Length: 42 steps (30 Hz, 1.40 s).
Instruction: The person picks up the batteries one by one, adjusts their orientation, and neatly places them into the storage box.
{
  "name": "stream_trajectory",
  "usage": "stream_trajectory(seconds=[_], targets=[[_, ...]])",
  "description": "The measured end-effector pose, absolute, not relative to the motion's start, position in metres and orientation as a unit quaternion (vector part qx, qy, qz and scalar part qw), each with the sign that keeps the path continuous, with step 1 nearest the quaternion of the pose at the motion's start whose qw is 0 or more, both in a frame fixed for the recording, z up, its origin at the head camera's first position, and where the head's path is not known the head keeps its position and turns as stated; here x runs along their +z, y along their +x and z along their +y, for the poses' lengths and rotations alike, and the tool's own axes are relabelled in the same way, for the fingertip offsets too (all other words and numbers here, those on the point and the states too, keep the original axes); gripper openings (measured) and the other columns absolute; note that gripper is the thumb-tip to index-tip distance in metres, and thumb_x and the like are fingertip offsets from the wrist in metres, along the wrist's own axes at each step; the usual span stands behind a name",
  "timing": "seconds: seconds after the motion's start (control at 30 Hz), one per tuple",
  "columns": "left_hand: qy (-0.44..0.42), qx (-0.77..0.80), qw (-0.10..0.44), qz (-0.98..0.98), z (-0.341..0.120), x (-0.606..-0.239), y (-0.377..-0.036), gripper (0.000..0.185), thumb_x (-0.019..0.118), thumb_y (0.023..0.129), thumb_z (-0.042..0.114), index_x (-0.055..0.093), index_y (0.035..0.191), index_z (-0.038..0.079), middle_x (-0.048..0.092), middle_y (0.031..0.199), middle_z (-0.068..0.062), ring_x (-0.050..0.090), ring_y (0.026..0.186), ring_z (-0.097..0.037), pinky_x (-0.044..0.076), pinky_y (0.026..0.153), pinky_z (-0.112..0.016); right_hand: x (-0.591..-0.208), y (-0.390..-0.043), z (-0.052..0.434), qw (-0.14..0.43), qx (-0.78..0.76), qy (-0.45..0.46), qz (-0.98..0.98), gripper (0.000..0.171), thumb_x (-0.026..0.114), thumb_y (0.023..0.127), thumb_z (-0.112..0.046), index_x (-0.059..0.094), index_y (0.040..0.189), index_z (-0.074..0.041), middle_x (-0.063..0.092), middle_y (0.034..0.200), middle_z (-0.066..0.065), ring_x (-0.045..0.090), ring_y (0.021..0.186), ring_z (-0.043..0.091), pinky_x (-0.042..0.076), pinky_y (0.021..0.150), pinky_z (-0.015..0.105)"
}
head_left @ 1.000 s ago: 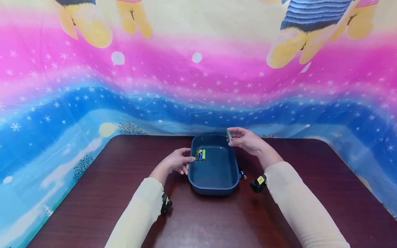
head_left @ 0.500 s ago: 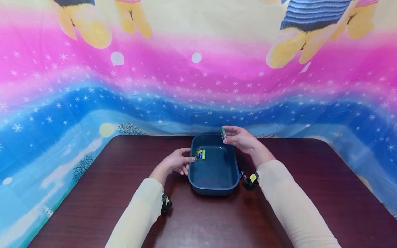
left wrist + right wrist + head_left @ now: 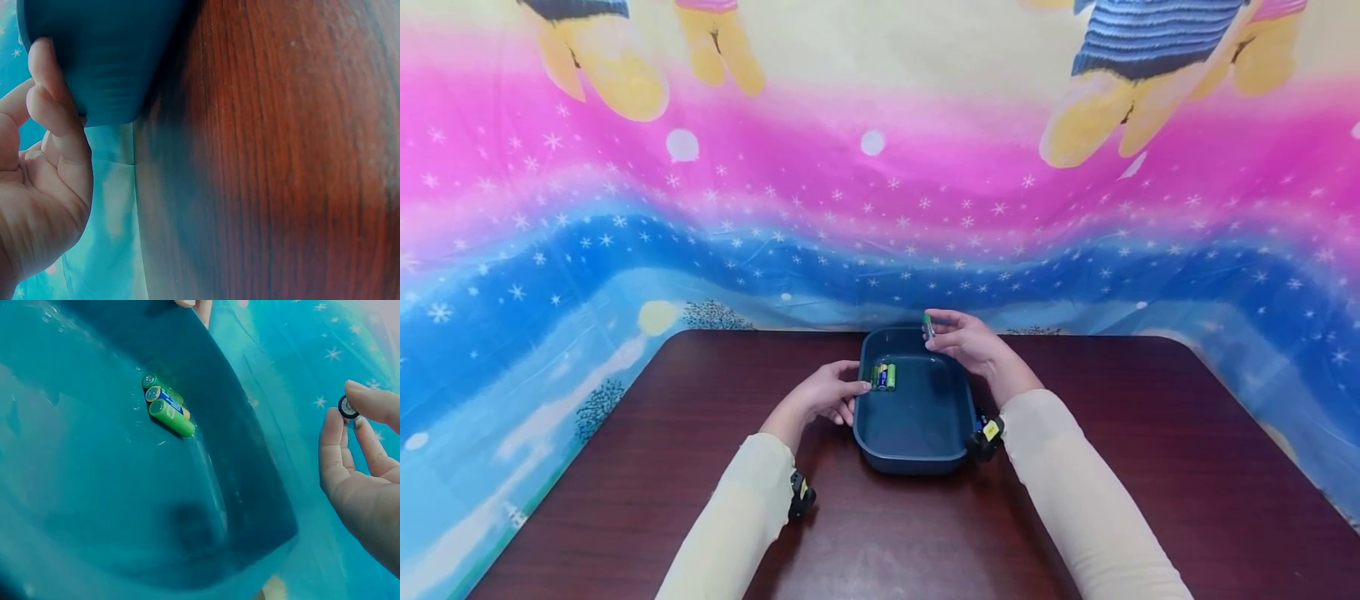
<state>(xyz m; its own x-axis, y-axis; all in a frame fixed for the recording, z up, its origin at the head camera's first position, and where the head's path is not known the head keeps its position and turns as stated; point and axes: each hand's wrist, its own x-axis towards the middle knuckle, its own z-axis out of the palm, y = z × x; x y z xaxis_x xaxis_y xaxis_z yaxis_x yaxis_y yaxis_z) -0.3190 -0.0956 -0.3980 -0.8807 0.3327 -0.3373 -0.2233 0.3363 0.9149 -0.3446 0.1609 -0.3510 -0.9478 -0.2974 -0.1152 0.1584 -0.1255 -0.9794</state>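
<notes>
Head view: the right hand [image 3: 968,342] pinches a green battery [image 3: 928,326] between thumb and fingertips, held upright above the far rim of the blue tray [image 3: 917,454]. Against the frames from a second and half a second back, this hand has travelled leftward, from outside the tray's far right corner to a position over its far edge. The battery has not been released. Judged from that travel, the battery is being brought to the tray, where three batteries [image 3: 883,376] already lie side by side against the left wall.

The left hand [image 3: 822,394] rests on the tray's left rim with its fingers curled over the edge, gripping it. Its position is unchanged across the three head frames. The tray sits near the far edge of the table [image 3: 625,500], at its middle, and has not shifted.

Right wrist view confirms the pinch: only the battery's end cap [image 3: 347,407] shows between the fingertips [image 3: 375,403]. Its body is hidden, so its label cannot be read.

Hard to make out: further small batteries lie on the table at the tray's near right corner, now mostly covered by the right wrist camera [image 3: 985,440]; their count cannot be told. Left wrist view shows only the tray's outer wall [image 3: 106,56], part of the hand and blurred tabletop. Labels on the three tray batteries are too small to read.
</notes>
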Motion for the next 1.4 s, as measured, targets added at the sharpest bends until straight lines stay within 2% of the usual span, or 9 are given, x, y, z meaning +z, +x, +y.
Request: stream_trajectory(seconds=[0.13, 0.23, 0.5, 0.73, 0.87, 0.97, 1.1, 1.4], targets=[[0.035, 0.576, 0.242, 0.780, -0.096, -0.399, -0.319, 0.060, 0.059, 0.092, 0.021, 0.030, 0.144, 0.015, 0.054, 0.059, -0.010, 0.056, 0.041, -0.017, 0.048, 0.040, -0.026, -0.355, -0.347, 0.158, 0.158, -0.757, -0.050, 0.632, 0.069, 0.052, 0.082, 0.020, 0.029, 0.144, -0.001, 0.039, 0.125, 0.017, 0.036, 0.126, 0.038, 0.049, 0.084, 0.025], [0.034, 0.576, 0.243, 0.780, -0.097, -0.399, -0.320, 0.060, 0.059, 0.092, 0.021, 0.030, 0.144, 0.015, 0.054, 0.058, -0.010, 0.055, 0.041, -0.017, 0.047, 0.040, -0.026, -0.358, -0.350, 0.156, 0.159, -0.763, -0.046, 0.625, 0.069, 0.050, 0.082, 0.020, 0.027, 0.144, -0.001, 0.037, 0.129, 0.018, 0.031, 0.129, 0.038, 0.048, 0.087, 0.026], [0.034, 0.575, 0.240, 0.781, -0.098, -0.400, -0.320, 0.060, 0.060, 0.092, 0.022, 0.031, 0.144, 0.015, 0.054, 0.059, -0.010, 0.056, 0.041, -0.017, 0.048, 0.041, -0.026, -0.368, -0.358, 0.150, 0.167, -0.772, -0.027, 0.612, 0.069, 0.049, 0.084, 0.019, 0.026, 0.145, -0.003, 0.026, 0.141, 0.023, 0.034, 0.128, 0.034, 0.040, 0.099, 0.033], [0.036, 0.577, 0.240, 0.780, -0.097, -0.400, -0.321, 0.062, 0.060, 0.092, 0.022, 0.029, 0.144, 0.014, 0.054, 0.059, -0.010, 0.056, 0.041, -0.017, 0.048, 0.042, -0.027, -0.375, -0.361, 0.143, 0.167, -0.779, -0.016, 0.604, 0.068, 0.048, 0.084, 0.020, 0.026, 0.145, -0.002, 0.025, 0.140, 0.023, 0.032, 0.129, 0.035, 0.041, 0.098, 0.033], [0.039, 0.577, 0.239, 0.780, -0.096, -0.400, -0.321, 0.063, 0.060, 0.092, 0.023, 0.028, 0.145, 0.013, 0.054, 0.059, -0.010, 0.056, 0.041, -0.017, 0.048, 0.041, -0.027, -0.378, -0.361, 0.138, 0.163, -0.778, -0.005, 0.607, 0.068, 0.049, 0.084, 0.019, 0.028, 0.145, -0.003, 0.023, 0.142, 0.023, 0.035, 0.127, 0.035, 0.035, 0.103, 0.038], [0.039, 0.575, 0.239, 0.781, -0.095, -0.400, -0.321, 0.062, 0.060, 0.092, 0.023, 0.028, 0.145, 0.013, 0.054, 0.059, -0.010, 0.056, 0.041, -0.017, 0.048, 0.042, -0.027, -0.382, -0.362, 0.134, 0.162, -0.767, 0.002, 0.621, 0.066, 0.051, 0.084, 0.018, 0.030, 0.143, -0.003, 0.023, 0.142, 0.023, 0.040, 0.124, 0.034, 0.034, 0.104, 0.041], [0.038, 0.575, 0.240, 0.781, -0.094, -0.401, -0.321, 0.062, 0.059, 0.092, 0.022, 0.028, 0.145, 0.012, 0.054, 0.059, -0.009, 0.056, 0.041, -0.016, 0.048, 0.041, -0.026, -0.389, -0.362, 0.130, 0.168, -0.750, 0.011, 0.639, 0.065, 0.055, 0.083, 0.017, 0.033, 0.142, -0.003, 0.026, 0.142, 0.023, 0.043, 0.122, 0.035, 0.037, 0.101, 0.041], [0.038, 0.572, 0.237, 0.784, -0.095, -0.399, -0.320, 0.061, 0.058, 0.093, 0.022, 0.028, 0.144, 0.013, 0.053, 0.059, -0.009, 0.055, 0.041, -0.016, 0.047, 0.040, -0.026, -0.394, -0.362, 0.130, 0.175, -0.744, 0.009, 0.645, 0.064, 0.055, 0.082, 0.018, 0.035, 0.141, -0.002, 0.031, 0.141, 0.025, 0.041, 0.123, 0.036, 0.036, 0.102, 0.044]])
